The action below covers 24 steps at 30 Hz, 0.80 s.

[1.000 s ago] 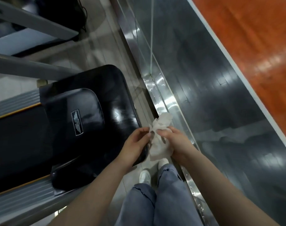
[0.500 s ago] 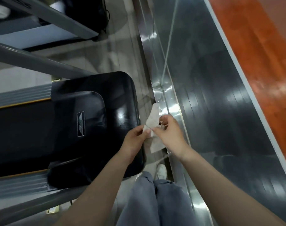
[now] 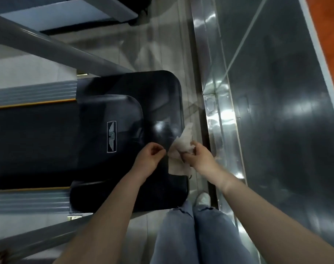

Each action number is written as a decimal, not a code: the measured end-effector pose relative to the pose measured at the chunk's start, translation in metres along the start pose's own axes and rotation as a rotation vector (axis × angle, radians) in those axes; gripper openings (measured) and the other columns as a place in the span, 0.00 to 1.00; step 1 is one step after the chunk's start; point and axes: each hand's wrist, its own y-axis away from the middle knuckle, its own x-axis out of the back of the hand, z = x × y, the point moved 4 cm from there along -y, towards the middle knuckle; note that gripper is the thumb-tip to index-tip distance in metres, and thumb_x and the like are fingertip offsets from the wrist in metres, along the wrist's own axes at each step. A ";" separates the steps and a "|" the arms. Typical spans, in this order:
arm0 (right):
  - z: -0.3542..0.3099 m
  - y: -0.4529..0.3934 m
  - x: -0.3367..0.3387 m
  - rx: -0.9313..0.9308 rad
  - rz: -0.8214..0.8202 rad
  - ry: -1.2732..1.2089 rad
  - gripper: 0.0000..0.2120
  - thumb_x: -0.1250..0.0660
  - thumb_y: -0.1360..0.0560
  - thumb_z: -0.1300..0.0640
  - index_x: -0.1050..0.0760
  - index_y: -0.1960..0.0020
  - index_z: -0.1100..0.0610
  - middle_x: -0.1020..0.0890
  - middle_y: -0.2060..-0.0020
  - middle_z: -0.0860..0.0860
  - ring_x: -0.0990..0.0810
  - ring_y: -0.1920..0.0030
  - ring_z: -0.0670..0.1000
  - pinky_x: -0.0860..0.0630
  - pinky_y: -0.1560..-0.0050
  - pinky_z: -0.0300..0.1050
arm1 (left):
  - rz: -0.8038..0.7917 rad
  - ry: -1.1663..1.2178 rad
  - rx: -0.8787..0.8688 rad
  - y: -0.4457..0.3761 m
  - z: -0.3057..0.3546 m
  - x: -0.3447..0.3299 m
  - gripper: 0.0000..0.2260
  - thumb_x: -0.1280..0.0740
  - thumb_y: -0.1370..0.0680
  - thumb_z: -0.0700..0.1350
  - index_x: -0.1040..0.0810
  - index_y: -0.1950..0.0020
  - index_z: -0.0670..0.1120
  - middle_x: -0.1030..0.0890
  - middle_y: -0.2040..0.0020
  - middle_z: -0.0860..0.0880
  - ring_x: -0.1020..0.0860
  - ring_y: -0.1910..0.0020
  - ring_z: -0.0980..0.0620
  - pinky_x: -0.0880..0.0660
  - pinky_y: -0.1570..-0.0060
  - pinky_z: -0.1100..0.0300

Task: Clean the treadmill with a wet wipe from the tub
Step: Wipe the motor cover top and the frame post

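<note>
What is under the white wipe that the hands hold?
Under the wipe lie the edge of the black treadmill cover and grey floor. What lies right beneath it is covered.

The crumpled white wet wipe [image 3: 183, 144] hung bunched and partly unfolded in the air, its upper corner rising over the right edge of the glossy black plastic motor cover [image 3: 143, 103] of the treadmill and its lower folds trailing below. The cover was rounded at the corners, shone with a bright reflection near the wipe and bore a small winged emblem [image 3: 111, 136]. The treadmill's dark running belt [image 3: 32, 143] stretched away to the left between grey ribbed side rails [image 3: 32, 92] with orange edging.
</note>
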 end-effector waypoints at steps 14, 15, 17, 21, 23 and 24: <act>-0.033 -0.214 -0.085 0.085 0.207 0.269 0.11 0.36 0.21 0.49 0.28 0.45 0.56 0.20 0.56 0.50 0.20 0.52 0.54 0.23 0.52 0.48 | 0.097 -0.104 0.251 -0.132 -0.136 0.071 0.25 0.38 0.19 0.43 0.39 0.23 0.50 0.29 0.29 0.53 0.26 0.38 0.57 0.34 0.44 0.67; -0.041 -0.231 -0.092 0.138 0.251 0.271 0.11 0.37 0.20 0.50 0.27 0.45 0.56 0.21 0.57 0.48 0.20 0.53 0.52 0.26 0.54 0.45 | 0.125 -0.078 0.255 -0.141 -0.147 0.073 0.24 0.38 0.19 0.42 0.39 0.24 0.51 0.27 0.33 0.57 0.24 0.46 0.63 0.33 0.50 0.73; -0.053 -0.267 -0.111 0.276 0.337 0.377 0.11 0.38 0.19 0.51 0.24 0.42 0.56 0.18 0.56 0.50 0.20 0.54 0.53 0.29 0.55 0.42 | 0.192 -0.071 0.287 -0.158 -0.172 0.078 0.21 0.38 0.21 0.39 0.36 0.31 0.54 0.23 0.43 0.60 0.22 0.59 0.69 0.31 0.62 0.78; -0.047 -0.333 -0.176 0.650 0.148 0.863 0.17 0.37 0.24 0.62 0.23 0.37 0.51 0.20 0.42 0.51 0.24 0.39 0.55 0.26 0.44 0.49 | 0.363 -0.090 0.390 -0.181 -0.218 0.095 0.27 0.36 0.25 0.42 0.36 0.26 0.46 0.28 0.31 0.46 0.28 0.31 0.50 0.30 0.33 0.58; -0.019 -0.349 -0.209 0.698 -0.054 1.212 0.20 0.37 0.23 0.59 0.27 0.31 0.55 0.29 0.29 0.54 0.34 0.28 0.57 0.34 0.30 0.52 | 0.390 -0.179 0.449 -0.188 -0.235 0.100 0.32 0.35 0.22 0.43 0.43 0.21 0.43 0.40 0.22 0.43 0.43 0.22 0.44 0.44 0.24 0.51; -0.003 -0.351 -0.221 0.716 -0.129 1.326 0.24 0.37 0.23 0.53 0.30 0.29 0.58 0.35 0.25 0.57 0.40 0.24 0.58 0.40 0.26 0.55 | 0.399 -0.207 0.471 -0.192 -0.242 0.103 0.33 0.35 0.21 0.44 0.47 0.20 0.44 0.46 0.20 0.43 0.49 0.20 0.44 0.49 0.23 0.51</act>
